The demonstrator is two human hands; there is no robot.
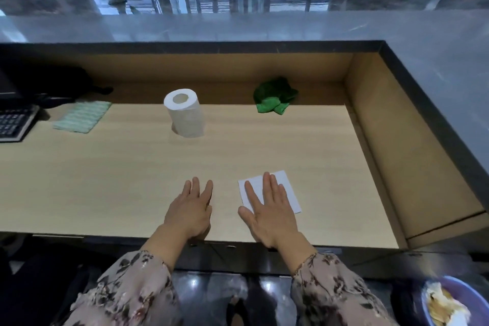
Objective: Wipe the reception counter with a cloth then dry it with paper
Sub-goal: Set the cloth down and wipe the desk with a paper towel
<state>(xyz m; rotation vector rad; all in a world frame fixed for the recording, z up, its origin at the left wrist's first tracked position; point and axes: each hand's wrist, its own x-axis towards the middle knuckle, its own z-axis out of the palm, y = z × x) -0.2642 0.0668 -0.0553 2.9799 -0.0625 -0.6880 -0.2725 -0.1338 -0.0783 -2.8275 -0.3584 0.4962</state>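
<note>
Right hand [272,212] flat, fingers straight, on folded paper [287,188]; left hand [191,209] flat on bare counter [105,180] beside it.

My right hand [270,210] covers much of the paper [291,193]. The keyboard [14,123] runs off the left edge, the basin [449,279] off the bottom corner.

wide bare stretch of light wood-grain counter [132,180] lies between near edge and upright white paper roll [185,114]. crumpled green cloth [274,95] sits by back wall, well apart from roll, open lane between. raised brown side wall [391,140] bounds right. striped pale-green folded towel [82,116] and black keyboard [14,123] occupy far left.
</note>
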